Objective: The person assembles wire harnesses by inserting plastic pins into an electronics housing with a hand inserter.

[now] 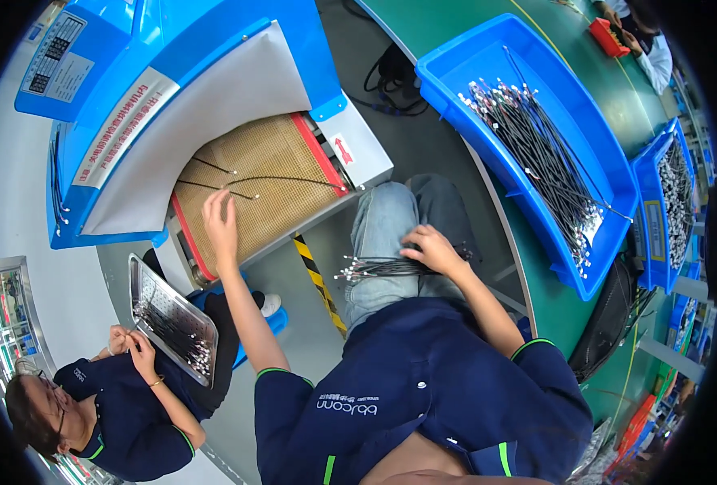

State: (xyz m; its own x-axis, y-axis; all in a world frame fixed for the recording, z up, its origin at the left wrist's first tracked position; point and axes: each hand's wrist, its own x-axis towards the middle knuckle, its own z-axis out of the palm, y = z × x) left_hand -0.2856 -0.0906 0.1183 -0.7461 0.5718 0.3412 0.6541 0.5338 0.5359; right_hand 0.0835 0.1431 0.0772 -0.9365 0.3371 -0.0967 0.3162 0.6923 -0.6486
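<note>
My left hand (220,220) reaches over the tan mesh belt of a blue machine. Its fingers are stretched and apart, with the tips beside the left end of a thin black cable (281,179). Two more black cables lie on the belt, one with a white tip (256,196) close to my fingers. On my lap a bundle of black cables (378,267) with small white connectors lies across my thighs. My right hand (433,248) is bent over this bundle, fingers closed on the cables; its fingertips are partly hidden.
The blue machine's hood (205,105) arches over the mesh belt (269,149). On the green table (487,162) at right, a blue bin (528,73) holds many cables, with another bin (656,230) beyond. At left a seated co-worker handles cables over a metal tray (205,319).
</note>
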